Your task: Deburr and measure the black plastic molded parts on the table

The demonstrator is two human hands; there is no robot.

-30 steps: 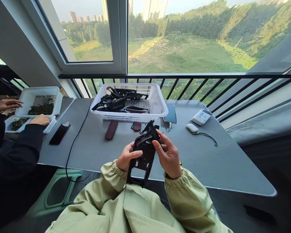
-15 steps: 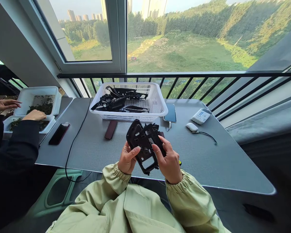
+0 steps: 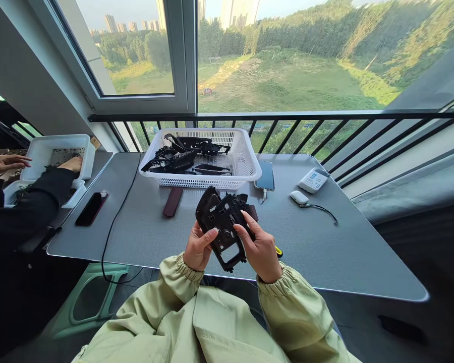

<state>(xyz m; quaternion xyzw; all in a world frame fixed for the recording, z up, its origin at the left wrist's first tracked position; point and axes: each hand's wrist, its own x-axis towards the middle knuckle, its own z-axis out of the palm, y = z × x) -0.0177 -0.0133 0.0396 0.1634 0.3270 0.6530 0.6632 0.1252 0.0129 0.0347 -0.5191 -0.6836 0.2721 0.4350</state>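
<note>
We work at a grey table set against a black metal balcony railing. At the far edge of the table stands a white plastic mesh basket holding a pile of black plastic parts. Nearer the left edge, a co-worker's hands are at two white trays; one hand rests inside the farther tray, among dark leaves.

To the right of the basket lie a smartphone with a blue screen and a white computer mouse. A dark phone lies left of the basket, and a dark red strip lies just in front of it.

We hold a black moulded plastic frame above the table, in front of the basket, with both hands. Our left hand is closed on the frame's lower left side, its thumb lying across the front face. Our right hand is closed on the right side, its fingers curled over the face. The frame's rectangular opening sits low between both hands, and its upper end projects above the fingers.
</note>
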